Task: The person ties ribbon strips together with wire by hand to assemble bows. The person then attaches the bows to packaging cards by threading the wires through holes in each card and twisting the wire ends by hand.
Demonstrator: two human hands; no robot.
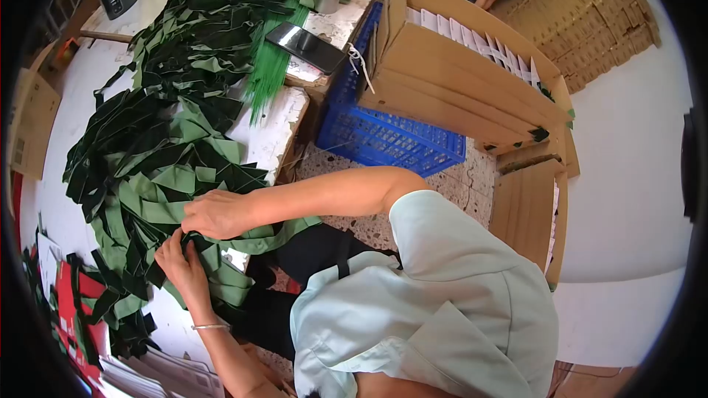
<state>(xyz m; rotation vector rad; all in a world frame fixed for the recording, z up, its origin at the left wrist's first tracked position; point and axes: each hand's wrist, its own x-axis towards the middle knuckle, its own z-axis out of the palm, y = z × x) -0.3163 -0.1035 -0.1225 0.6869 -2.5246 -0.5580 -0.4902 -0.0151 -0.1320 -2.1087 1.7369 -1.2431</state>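
"Where does the camera sit?"
"On the head, looking forward and steeply down at the hands (221,215) and bench (286,112)."
"How near?"
"Close: a pale shirt (472,287) fills its wide view's lower right."

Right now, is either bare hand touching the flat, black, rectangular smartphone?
No, the smartphone lies apart from the left hand and right hand, which are both at the green fabric strips.

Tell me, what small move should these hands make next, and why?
Perhaps ease the left hand slightly away from the right hand: they nearly meet over overlapping green strips, so a gentle pull might separate one. Exactly what they grip is hidden.
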